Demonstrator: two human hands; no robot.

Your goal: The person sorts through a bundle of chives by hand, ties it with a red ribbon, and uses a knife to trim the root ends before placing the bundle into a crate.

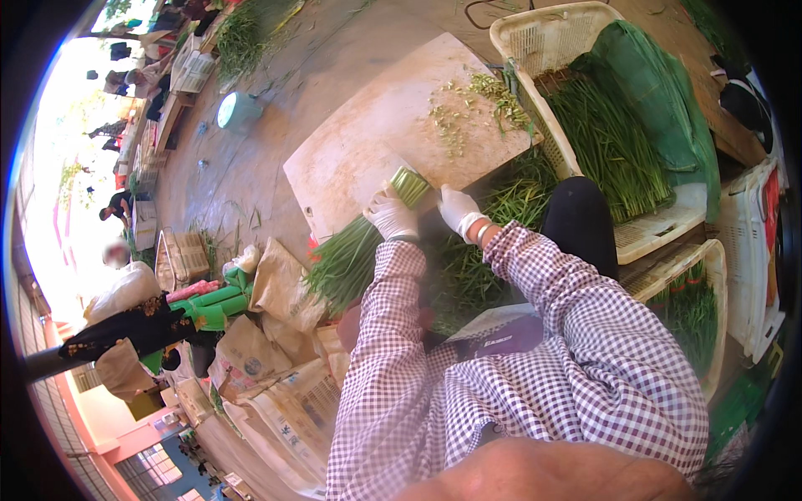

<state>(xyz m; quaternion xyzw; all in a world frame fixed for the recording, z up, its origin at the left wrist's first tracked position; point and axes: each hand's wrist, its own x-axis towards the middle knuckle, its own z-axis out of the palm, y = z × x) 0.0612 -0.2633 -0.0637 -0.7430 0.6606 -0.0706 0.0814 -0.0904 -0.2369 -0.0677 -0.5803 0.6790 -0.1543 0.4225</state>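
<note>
1. Trimming of green chives, judged about midway.
2. Left hand (391,214), gloved white, closed around a chive bundle (355,255); cut ends (411,185) resting on the pale cutting board (368,142).
3. Right hand (457,207), also gloved, just beside the cut ends, fingers curled; cannot tell if holding a knife.
4. Done so far, by the look: small cut pieces (476,104) scattered on the far part of the board; trimmed chives lying in the cream crate (543,37).
5. Left to do, probably: a loose chive pile (468,267) near the lap, not yet bundled.
</note>
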